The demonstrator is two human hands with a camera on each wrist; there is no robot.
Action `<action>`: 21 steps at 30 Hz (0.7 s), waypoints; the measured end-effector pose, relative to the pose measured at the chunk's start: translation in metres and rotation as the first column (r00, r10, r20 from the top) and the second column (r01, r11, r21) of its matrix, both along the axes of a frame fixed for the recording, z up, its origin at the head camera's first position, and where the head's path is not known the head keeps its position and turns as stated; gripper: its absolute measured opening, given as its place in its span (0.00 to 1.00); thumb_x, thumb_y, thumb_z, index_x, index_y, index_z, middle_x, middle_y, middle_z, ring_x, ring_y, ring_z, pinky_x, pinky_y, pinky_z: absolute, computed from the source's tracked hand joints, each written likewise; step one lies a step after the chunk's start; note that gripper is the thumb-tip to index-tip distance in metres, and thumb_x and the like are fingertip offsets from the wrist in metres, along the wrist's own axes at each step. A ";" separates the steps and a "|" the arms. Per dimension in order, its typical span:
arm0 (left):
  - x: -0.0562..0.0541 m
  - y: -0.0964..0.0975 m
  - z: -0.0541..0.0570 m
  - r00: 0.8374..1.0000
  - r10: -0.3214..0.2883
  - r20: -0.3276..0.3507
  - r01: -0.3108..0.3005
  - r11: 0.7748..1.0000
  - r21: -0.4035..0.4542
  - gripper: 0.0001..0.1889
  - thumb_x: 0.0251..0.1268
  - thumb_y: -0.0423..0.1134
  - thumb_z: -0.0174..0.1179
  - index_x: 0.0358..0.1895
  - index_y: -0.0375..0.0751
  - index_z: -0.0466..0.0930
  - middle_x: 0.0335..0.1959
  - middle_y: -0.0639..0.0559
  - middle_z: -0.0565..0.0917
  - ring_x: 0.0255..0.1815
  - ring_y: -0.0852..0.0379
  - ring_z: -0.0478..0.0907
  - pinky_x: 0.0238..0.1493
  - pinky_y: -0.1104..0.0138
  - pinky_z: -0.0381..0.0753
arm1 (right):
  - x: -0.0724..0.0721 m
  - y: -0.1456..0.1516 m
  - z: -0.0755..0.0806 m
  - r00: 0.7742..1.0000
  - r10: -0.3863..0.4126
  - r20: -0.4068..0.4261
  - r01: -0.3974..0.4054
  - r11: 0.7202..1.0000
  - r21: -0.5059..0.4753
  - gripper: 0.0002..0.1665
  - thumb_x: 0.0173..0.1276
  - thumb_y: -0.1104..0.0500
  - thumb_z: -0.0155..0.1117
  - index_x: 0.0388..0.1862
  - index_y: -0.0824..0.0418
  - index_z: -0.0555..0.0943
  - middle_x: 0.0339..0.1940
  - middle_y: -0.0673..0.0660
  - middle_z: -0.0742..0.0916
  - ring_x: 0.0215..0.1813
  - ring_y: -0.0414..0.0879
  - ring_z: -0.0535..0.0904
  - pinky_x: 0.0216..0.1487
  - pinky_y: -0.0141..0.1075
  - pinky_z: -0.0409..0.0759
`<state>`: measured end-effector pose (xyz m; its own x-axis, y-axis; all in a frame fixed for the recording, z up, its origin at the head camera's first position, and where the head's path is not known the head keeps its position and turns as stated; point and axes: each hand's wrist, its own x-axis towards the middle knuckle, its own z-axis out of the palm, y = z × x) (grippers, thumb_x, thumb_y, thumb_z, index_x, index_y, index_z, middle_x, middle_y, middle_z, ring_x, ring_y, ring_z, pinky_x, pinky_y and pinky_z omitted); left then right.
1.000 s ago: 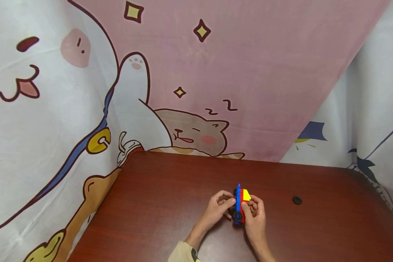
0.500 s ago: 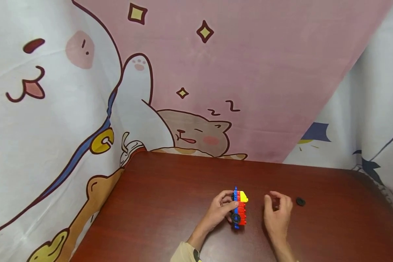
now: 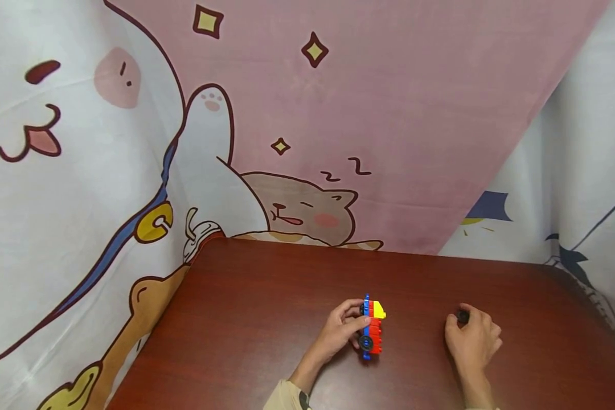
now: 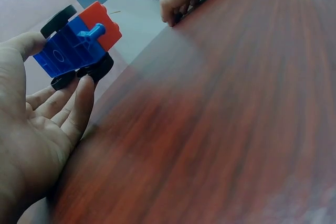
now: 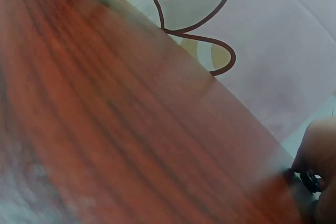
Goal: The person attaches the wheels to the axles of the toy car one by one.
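Observation:
My left hand (image 3: 332, 335) grips a toy car (image 3: 371, 326) on its side above the table, thumb across its blue base. Red blocks and a yellow sloped piece (image 3: 378, 310) sit on that base. In the left wrist view the blue underside (image 4: 65, 51) faces the camera, with black wheels at its corners and a short blue peg at one end. My right hand (image 3: 474, 339) is at the right of the table, pinching a small black wheel (image 3: 463, 316) between thumb and index finger. The right wrist view catches that wheel (image 5: 312, 181) at its edge, partly hidden by fingers.
A dark red-brown wooden table (image 3: 236, 319) lies under both hands. Behind it and to the left hangs a cloth (image 3: 415, 114) with cartoon animals, meeting the table's far and left edges. More pale cloth (image 3: 589, 142) hangs at the right.
My right hand has let go of the toy car, moved right across the table and taken hold of the loose wheel. My left hand keeps the car, now turned slightly.

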<state>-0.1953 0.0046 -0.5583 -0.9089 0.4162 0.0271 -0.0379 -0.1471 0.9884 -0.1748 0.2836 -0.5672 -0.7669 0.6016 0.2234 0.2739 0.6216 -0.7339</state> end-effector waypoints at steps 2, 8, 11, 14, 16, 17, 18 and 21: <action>0.000 0.000 0.000 1.000 -0.002 0.006 0.002 1.000 -0.003 0.22 0.68 0.39 0.61 0.63 0.36 0.73 0.45 0.48 0.83 0.24 0.64 0.78 0.17 0.74 0.76 | 0.000 -0.001 -0.001 1.000 0.013 0.015 -0.014 1.000 0.016 0.21 0.68 0.60 0.54 0.57 0.67 0.78 0.61 0.74 0.75 0.62 0.74 0.61 0.56 0.66 0.55; -0.001 -0.002 0.000 1.000 -0.005 0.001 0.005 1.000 -0.008 0.24 0.69 0.38 0.61 0.66 0.38 0.72 0.46 0.46 0.83 0.24 0.64 0.78 0.17 0.74 0.77 | -0.001 -0.006 -0.004 0.995 0.053 -0.090 -0.052 0.999 0.016 0.16 0.69 0.58 0.61 0.52 0.66 0.81 0.54 0.72 0.79 0.56 0.69 0.68 0.53 0.63 0.58; -0.001 -0.003 -0.001 1.000 0.004 -0.006 -0.004 1.000 -0.011 0.24 0.69 0.37 0.61 0.67 0.40 0.73 0.46 0.43 0.84 0.25 0.64 0.78 0.17 0.74 0.77 | -0.003 -0.011 -0.005 0.970 0.127 -0.210 -0.125 0.992 0.023 0.15 0.67 0.60 0.67 0.49 0.67 0.81 0.48 0.69 0.81 0.50 0.62 0.71 0.50 0.55 0.62; 0.000 -0.003 0.000 1.000 0.000 -0.010 -0.001 1.000 -0.015 0.24 0.69 0.37 0.61 0.67 0.41 0.73 0.46 0.43 0.84 0.25 0.64 0.78 0.17 0.74 0.77 | -0.004 -0.015 -0.005 0.932 0.192 -0.308 -0.186 0.981 0.047 0.14 0.63 0.63 0.71 0.47 0.66 0.82 0.43 0.64 0.82 0.45 0.50 0.72 0.46 0.41 0.67; -0.001 -0.002 0.000 1.000 -0.007 -0.010 0.006 1.000 -0.017 0.24 0.69 0.37 0.61 0.67 0.41 0.72 0.46 0.43 0.84 0.25 0.64 0.79 0.17 0.74 0.77 | -0.004 -0.018 -0.005 0.906 0.222 -0.361 -0.217 0.975 0.054 0.14 0.61 0.66 0.73 0.46 0.65 0.83 0.42 0.61 0.83 0.42 0.42 0.73 0.43 0.32 0.68; -0.001 -0.001 0.000 1.000 -0.009 -0.007 0.009 1.000 -0.017 0.24 0.69 0.37 0.61 0.68 0.41 0.72 0.46 0.43 0.84 0.26 0.64 0.79 0.17 0.74 0.77 | -0.004 -0.020 -0.005 0.890 0.236 -0.391 -0.236 0.971 0.049 0.14 0.60 0.67 0.73 0.46 0.65 0.83 0.41 0.60 0.83 0.41 0.40 0.73 0.42 0.28 0.69; 0.000 -0.001 0.001 1.000 -0.010 -0.005 0.010 1.000 -0.019 0.24 0.69 0.38 0.61 0.68 0.41 0.72 0.47 0.43 0.84 0.26 0.65 0.79 0.17 0.74 0.77 | -0.003 -0.024 -0.005 0.874 0.253 -0.415 -0.260 0.965 0.039 0.14 0.60 0.68 0.73 0.45 0.65 0.83 0.40 0.59 0.82 0.40 0.37 0.73 0.40 0.25 0.70; 0.000 0.000 0.000 1.000 -0.007 -0.003 0.007 1.000 -0.024 0.25 0.69 0.38 0.62 0.68 0.41 0.72 0.48 0.41 0.84 0.27 0.65 0.78 0.17 0.74 0.77 | -0.004 -0.041 -0.002 0.815 0.305 -0.492 -0.360 0.933 -0.018 0.13 0.60 0.72 0.71 0.45 0.67 0.83 0.39 0.58 0.82 0.38 0.34 0.74 0.38 0.19 0.72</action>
